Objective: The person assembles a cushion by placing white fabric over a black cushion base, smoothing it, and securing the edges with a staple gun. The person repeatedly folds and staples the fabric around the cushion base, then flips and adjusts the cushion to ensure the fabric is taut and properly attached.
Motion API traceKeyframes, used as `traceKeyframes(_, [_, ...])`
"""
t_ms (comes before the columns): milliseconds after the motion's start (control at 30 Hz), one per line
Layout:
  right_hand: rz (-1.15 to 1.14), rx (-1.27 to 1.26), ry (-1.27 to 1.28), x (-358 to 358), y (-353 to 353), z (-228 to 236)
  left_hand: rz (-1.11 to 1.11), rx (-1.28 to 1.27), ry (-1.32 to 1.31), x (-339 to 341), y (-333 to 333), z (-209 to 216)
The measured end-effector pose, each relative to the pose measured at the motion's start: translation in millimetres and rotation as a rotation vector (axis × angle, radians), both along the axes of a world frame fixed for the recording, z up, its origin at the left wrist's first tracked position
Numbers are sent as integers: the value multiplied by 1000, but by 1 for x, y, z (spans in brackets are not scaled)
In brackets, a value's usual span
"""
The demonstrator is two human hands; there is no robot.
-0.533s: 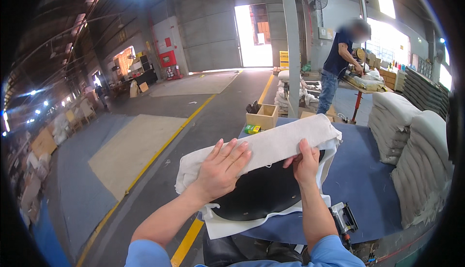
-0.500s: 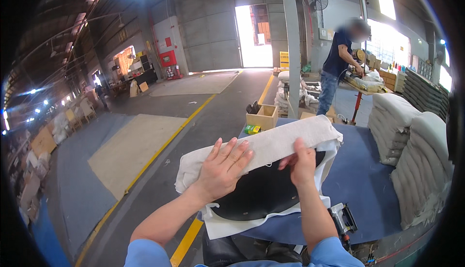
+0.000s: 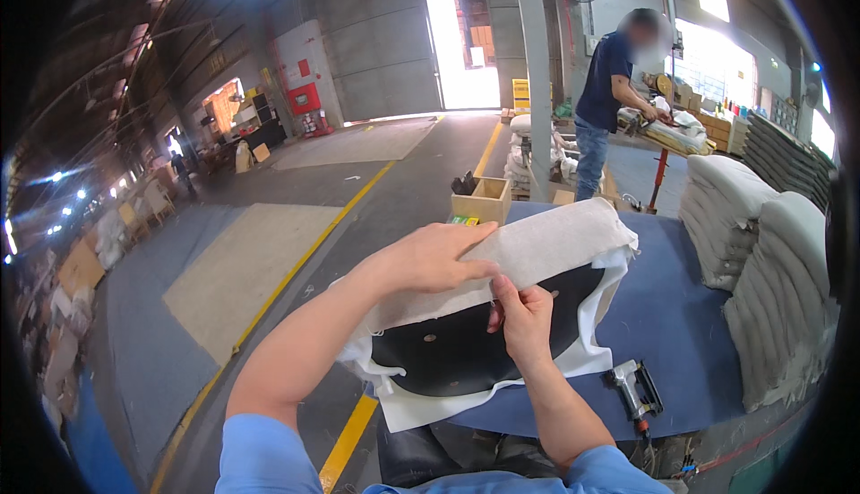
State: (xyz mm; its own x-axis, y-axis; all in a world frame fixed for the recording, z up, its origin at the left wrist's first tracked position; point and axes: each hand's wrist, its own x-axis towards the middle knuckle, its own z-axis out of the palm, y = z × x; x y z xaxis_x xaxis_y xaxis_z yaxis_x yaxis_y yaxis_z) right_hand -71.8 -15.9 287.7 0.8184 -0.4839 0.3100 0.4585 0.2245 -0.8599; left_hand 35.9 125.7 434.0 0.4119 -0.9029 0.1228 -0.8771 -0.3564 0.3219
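In front of me lies a seat-like panel with a black board (image 3: 439,342) face up, holes showing in it. White cloth (image 3: 439,411) sticks out around its near and right edges. A light grey-beige fabric flap (image 3: 564,239) is folded along its far side. My left hand (image 3: 439,257) rests on that flap, index finger and thumb stretched apart. Thumb and bent fingers of my right hand (image 3: 526,315) pinch at the flap's near edge, beside my left thumb; exactly what lies between the fingertips is partly hidden.
A staple-gun-like air tool (image 3: 636,395) lies on the blue table (image 3: 672,315) at the right. Stacked grey cushions (image 3: 775,306) stand beyond it. Past the far edge is a wooden box (image 3: 482,198) with dark items. A co-worker (image 3: 605,100) stands working at another bench.
My left hand has slid right along the flap and turned sideways. My right hand has moved left and slightly down to the flap's middle edge. The co-worker's arms have shifted.
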Motion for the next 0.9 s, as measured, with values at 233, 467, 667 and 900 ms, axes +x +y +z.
traceKeyframes(233, [-41, 26, 38, 2, -12, -8, -60, 15, -155, 10, -21, -19])
traceKeyframes(467, [-202, -362, 295, -89, -126, -129, 62, 69, -116, 15, 4, -34])
traceKeyframes(667, [-447, -1223, 1263, -201, -227, -243, 81, -21, -141, 26, 14, -35])
traceKeyframes(900, [-610, -1248, 1122, -223, -248, -258, 72, -47, -213, 29, -1, -34])
